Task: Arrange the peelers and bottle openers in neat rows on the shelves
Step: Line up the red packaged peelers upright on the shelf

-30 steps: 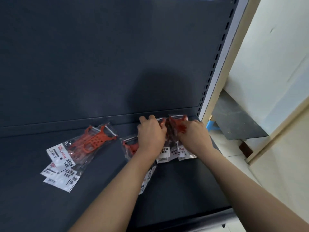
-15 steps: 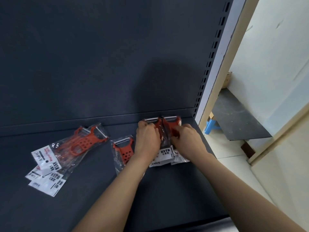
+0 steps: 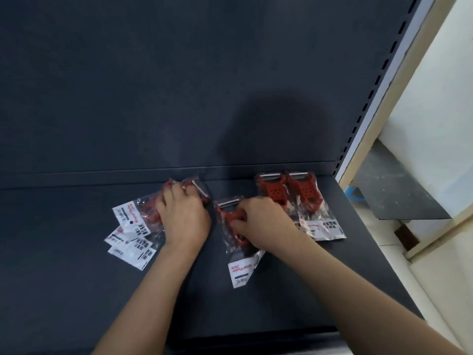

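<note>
1. Our left hand (image 3: pixel 184 219) lies on a pile of peelers (image 3: pixel 135 226) on the left part of the shelf (image 3: pixel 64 278). Its fingers bend over the far end of the pile and grip it.
2. The pile is messy. The packs fan out, and their white labels point toward us and to the left.
3. Our right hand (image 3: pixel 263 221) pinches a single peeler (image 3: pixel 229 216) by its red handle, thumb on one side and fingers on the other. This pack lies in the middle of the shelf. Its metal blade points to the back and its white label points to us.
4. Two peelers (image 3: pixel 303 194) lie side by side at the back right. They touch each other. Their blades sit right by the back wall (image 3: pixel 153 85).
5. The single peeler is just beside the left one of those two, and a bit nearer to us.
6. The right one of the two is near the right edge of the shelf, where the post (image 3: pixel 371 103) with dark slots goes up.
7. A gap of dark shelf shows between our two hands.
8. A wide strip of shelf runs between the packs and the front edge. Only our arms cross it.
9. Left of the pile, the dark shelf goes on to the side of the picture.
</note>
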`<state>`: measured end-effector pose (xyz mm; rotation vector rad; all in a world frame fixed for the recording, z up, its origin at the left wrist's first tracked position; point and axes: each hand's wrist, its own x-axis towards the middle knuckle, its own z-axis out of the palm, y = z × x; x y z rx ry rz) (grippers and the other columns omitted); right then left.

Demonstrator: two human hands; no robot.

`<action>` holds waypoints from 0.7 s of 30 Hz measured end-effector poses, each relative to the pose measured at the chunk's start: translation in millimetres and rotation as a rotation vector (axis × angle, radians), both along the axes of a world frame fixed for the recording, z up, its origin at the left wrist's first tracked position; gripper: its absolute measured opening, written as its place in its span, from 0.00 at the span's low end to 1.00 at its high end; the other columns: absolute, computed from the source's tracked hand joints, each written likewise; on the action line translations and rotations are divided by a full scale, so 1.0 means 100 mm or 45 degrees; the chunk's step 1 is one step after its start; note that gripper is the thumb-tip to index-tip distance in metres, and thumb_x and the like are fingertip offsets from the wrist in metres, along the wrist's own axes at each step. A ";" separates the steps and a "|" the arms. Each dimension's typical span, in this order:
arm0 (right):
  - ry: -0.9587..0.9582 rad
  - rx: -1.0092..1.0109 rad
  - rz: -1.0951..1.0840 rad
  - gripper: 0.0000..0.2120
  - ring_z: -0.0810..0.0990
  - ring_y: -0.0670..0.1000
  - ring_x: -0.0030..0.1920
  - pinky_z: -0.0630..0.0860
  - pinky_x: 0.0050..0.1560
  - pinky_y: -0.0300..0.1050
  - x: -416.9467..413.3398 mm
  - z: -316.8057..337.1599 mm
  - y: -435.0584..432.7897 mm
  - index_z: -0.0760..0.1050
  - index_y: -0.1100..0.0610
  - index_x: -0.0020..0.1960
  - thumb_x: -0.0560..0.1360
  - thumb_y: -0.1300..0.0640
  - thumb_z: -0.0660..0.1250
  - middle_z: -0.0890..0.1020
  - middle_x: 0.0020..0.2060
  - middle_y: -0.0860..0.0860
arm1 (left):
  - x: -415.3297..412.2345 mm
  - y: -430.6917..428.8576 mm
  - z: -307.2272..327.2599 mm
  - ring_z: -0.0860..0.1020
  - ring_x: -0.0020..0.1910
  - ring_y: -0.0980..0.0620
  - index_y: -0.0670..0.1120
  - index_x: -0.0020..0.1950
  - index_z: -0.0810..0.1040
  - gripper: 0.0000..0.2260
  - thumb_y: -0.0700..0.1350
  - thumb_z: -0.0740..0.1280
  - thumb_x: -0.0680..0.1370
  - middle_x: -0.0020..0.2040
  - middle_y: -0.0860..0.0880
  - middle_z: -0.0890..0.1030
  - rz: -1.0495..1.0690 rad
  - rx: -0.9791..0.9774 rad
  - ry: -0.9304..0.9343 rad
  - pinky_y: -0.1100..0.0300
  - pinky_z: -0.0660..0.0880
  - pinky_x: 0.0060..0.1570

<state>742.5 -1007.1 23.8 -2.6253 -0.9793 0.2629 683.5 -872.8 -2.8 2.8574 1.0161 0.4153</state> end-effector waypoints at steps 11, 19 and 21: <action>-0.183 -0.090 -0.188 0.14 0.74 0.60 0.56 0.71 0.53 0.47 -0.25 -0.16 0.36 0.73 0.61 0.59 0.77 0.55 0.63 0.76 0.55 0.61 | -0.33 0.33 -0.04 0.70 0.55 0.42 0.47 0.64 0.70 0.17 0.37 0.60 0.75 0.57 0.43 0.74 -0.154 0.111 0.014 0.50 0.64 0.54; -0.197 -0.012 -0.391 0.09 0.74 0.59 0.54 0.73 0.51 0.48 -0.05 -0.13 0.27 0.77 0.64 0.53 0.76 0.59 0.65 0.77 0.52 0.60 | -0.20 0.08 0.02 0.71 0.57 0.42 0.48 0.68 0.67 0.19 0.47 0.62 0.77 0.56 0.42 0.74 -0.375 -0.175 -0.139 0.51 0.67 0.58; -0.210 -0.009 -0.389 0.08 0.74 0.59 0.55 0.72 0.53 0.48 -0.02 -0.14 0.26 0.77 0.65 0.52 0.76 0.61 0.64 0.77 0.52 0.60 | -0.17 0.04 -0.02 0.70 0.59 0.42 0.47 0.69 0.68 0.20 0.48 0.63 0.77 0.57 0.41 0.74 -0.379 -0.204 -0.125 0.52 0.66 0.59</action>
